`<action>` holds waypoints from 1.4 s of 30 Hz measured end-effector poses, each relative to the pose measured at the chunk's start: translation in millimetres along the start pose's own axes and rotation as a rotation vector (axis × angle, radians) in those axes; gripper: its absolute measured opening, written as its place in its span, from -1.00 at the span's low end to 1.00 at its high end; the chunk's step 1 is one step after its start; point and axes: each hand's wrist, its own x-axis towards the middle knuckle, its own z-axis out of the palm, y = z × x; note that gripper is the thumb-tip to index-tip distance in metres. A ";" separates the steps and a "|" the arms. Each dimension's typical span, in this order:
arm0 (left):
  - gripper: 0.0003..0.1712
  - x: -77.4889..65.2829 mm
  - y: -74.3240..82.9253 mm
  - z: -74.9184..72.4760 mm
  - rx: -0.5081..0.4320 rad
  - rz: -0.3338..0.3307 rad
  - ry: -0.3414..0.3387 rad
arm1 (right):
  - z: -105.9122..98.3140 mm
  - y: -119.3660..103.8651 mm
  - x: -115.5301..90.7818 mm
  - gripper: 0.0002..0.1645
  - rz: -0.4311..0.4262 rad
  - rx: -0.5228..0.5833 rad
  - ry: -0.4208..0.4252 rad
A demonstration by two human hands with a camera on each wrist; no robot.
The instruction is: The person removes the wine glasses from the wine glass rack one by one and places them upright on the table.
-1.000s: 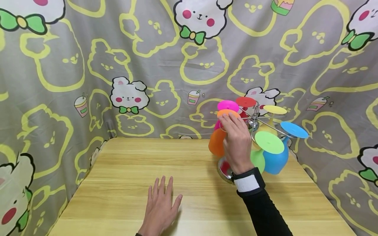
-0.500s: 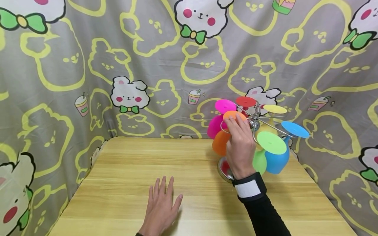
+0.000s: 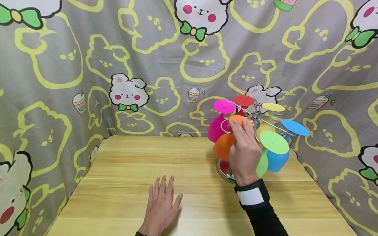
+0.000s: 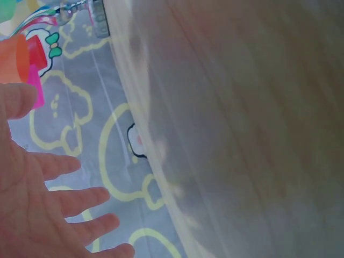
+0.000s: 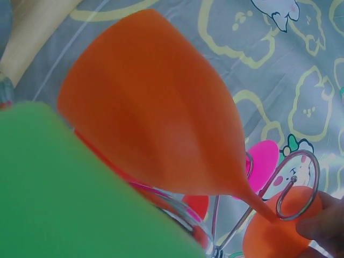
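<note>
In the head view, upside-down plastic goblets hang by their feet from a metal goblet rack, whose round base [image 3: 222,173] stands on the table's right side. My right hand [image 3: 245,154] pinches the foot of the orange goblet [image 3: 223,147], fingers on top. The right wrist view shows the thumb [image 5: 322,223] against that foot, beside a curled wire hook [image 5: 316,177]. Pink [image 3: 217,129], green [image 3: 262,164] and blue [image 3: 279,159] goblets hang around it. My left hand [image 3: 160,205] stays low over the table, fingers spread, holding nothing.
Behind the rack hang a red [image 3: 243,100] and a yellow [image 3: 274,107] goblet, close to the orange one. A patterned grey curtain [image 3: 165,68] encloses the wooden table [image 3: 133,164] at the back and both sides.
My right hand has moved right and slightly down, with the orange goblet's foot shifting the same way. More of the pink goblet now shows. My left hand has stayed in place.
</note>
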 end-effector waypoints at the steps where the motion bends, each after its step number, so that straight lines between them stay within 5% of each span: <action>1: -0.14 0.2 -0.2 0.2 0.003 0.002 0.000 | -1.6 0.0 -1.6 -0.48 0.001 0.003 0.006; 14: -0.17 1.8 0.9 -2.8 -0.001 -0.009 -0.011 | -34.6 -14.1 -15.9 -0.45 0.019 0.123 0.025; 24: -0.19 3.6 4.4 -8.0 -0.072 0.039 0.026 | -50.9 -19.5 -21.1 -0.44 0.206 0.355 0.043; 34: -0.19 2.7 11.3 -11.9 -0.224 0.114 0.115 | -64.2 -20.8 -37.6 -0.43 0.437 0.511 -0.186; 42: -0.18 6.3 22.0 -23.7 -0.377 0.138 0.187 | -59.8 -18.9 -53.5 -0.39 0.906 0.895 -0.496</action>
